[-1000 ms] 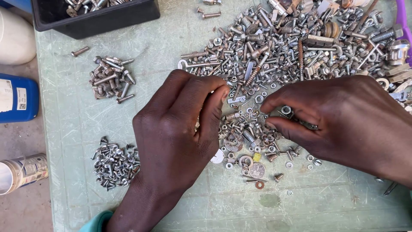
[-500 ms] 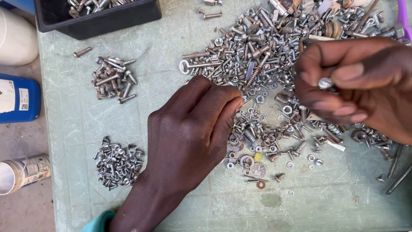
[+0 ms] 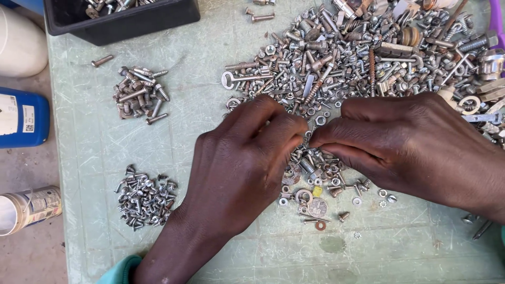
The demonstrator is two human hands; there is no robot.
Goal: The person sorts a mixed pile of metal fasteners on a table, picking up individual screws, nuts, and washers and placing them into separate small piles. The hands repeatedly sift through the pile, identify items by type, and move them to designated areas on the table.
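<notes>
Two bare hands meet over the near edge of a big heap of mixed screws, bolts and washers [image 3: 357, 58] on a pale green table [image 3: 94, 158]. The left hand [image 3: 242, 163] and right hand [image 3: 410, 147] bring their fingertips together, pinched narrow on the heap's small hardware (whether a piece is actually held cannot be told). Two smaller sorted piles, bolts [image 3: 139, 94] and short screws [image 3: 143, 197], lie well apart to the left, near a black bin [image 3: 131, 26].

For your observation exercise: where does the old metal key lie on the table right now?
In the head view, the key lies at the left edge of the big hardware heap, above the left hand and right of the small bolt pile.
</notes>
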